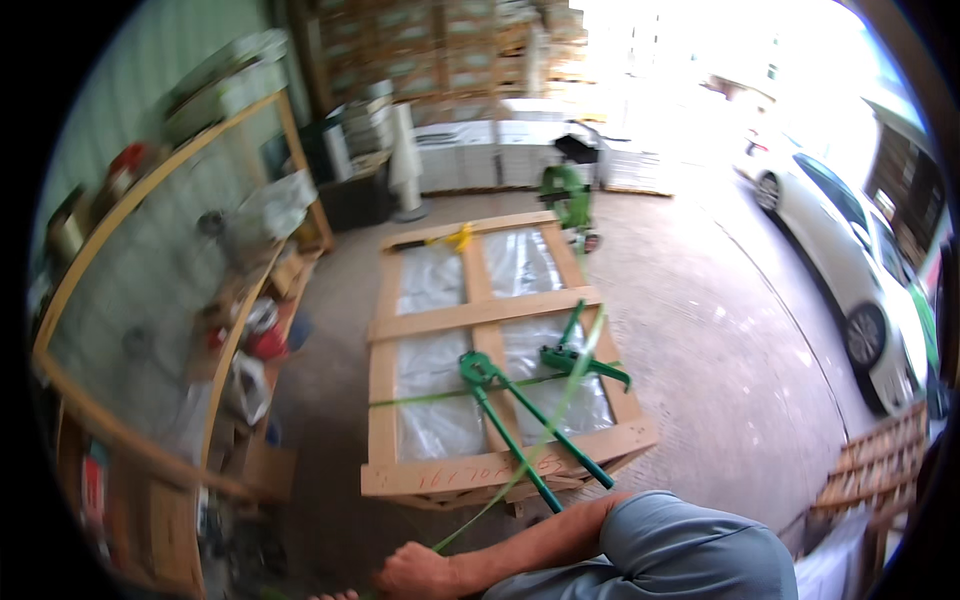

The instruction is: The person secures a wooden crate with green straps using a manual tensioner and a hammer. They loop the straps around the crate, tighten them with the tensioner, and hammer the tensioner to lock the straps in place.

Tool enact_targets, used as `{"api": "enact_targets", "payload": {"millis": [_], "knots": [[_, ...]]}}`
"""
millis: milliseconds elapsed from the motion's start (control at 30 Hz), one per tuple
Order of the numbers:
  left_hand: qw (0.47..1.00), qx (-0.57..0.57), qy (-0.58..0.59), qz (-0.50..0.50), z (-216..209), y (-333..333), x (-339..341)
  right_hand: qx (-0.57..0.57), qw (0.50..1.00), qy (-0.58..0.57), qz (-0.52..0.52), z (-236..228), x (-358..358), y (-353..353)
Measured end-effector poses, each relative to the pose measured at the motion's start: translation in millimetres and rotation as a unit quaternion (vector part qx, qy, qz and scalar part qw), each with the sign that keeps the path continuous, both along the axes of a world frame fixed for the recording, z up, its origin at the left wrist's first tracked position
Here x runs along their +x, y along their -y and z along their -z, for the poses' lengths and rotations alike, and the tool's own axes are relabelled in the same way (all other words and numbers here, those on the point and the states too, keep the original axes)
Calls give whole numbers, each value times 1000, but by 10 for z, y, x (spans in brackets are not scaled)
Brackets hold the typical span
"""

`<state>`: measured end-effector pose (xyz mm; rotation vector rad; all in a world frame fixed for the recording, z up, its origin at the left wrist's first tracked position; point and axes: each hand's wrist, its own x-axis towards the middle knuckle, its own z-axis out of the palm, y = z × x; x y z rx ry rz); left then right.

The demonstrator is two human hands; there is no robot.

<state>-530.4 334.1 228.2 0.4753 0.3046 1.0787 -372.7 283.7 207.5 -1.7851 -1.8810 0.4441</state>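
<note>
My right hand (415, 571) is closed in a fist round a green plastic strap (480, 513) at the lower edge, its forearm crossing from the right. The strap runs up over the wooden crate (430, 322) towards its far right side. Only some fingertips of my left hand (334, 596) show beside the right one; the rest is cut off. Another length of green strap (420, 398) crosses the crate's near half. A green long-handled strapping sealer (490, 383) and a green strap tensioner (575, 362) lie on top. Clear plastic sheet (432, 355) shows between the slats.
A yellow and black tool (455, 239) lies on the crate's far end. Behind it stands a green strap dispenser cart (568, 195). Cluttered wooden shelving (215, 425) lines the left; a white car (840, 250) stands right. Stacked white goods (455, 160) and a wooden pallet (870, 455) are around.
</note>
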Motion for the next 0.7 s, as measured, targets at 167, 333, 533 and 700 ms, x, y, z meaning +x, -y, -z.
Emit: {"api": "enact_targets", "payload": {"millis": [167,333,533,700], "knots": [[991,-60,-101,56,-566,-749,-103,-62,989,104,89,801,867,210],[982,-45,-83,164,-691,-1282,85,-108,904,263,318,1176,3063,2118],[988,9,-39,148,-847,-1743,360,-136,872,238,405,580,3581,1511],[995,39,-44,85,-869,-2327,285,-141,872,210,419,625,3539,428]]}}
